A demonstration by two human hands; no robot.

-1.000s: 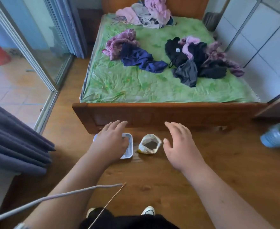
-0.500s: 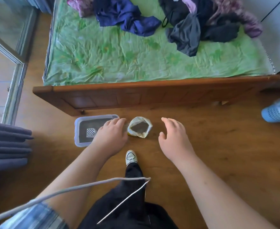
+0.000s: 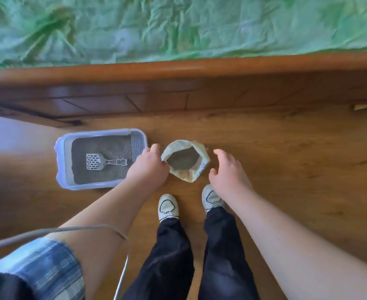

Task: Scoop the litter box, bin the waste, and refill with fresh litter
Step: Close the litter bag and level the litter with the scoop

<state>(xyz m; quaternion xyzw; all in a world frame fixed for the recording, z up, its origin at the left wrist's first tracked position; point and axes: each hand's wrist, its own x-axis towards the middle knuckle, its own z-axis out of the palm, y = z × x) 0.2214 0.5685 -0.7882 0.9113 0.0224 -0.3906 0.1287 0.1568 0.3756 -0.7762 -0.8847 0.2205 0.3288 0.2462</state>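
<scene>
Wooden floor (image 3: 297, 169), brown, lies under both hands. Beyond the left hand (image 3: 150, 167) and right hand (image 3: 228, 172): wooden footboard (image 3: 178, 66) with a rounded top rail, spanning the whole view. Crumpled green sheet (image 3: 178, 24) beyond it.

Far right of the right hand, at the footboard's base: small pale scrap (image 3: 363, 106), identity unclear.

Nearer than the hands: two white shoes (image 3: 167, 206) side by side, dark trousers (image 3: 171, 256) above them.

Behind the left hand, across the forearm: grey cable (image 3: 48, 231). Blue plaid sleeve (image 3: 44, 263) below it.

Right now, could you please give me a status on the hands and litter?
Left hand, right hand open, flanking open litter bag. Scoop lies in litter box. Nothing between hands and bag.
</scene>
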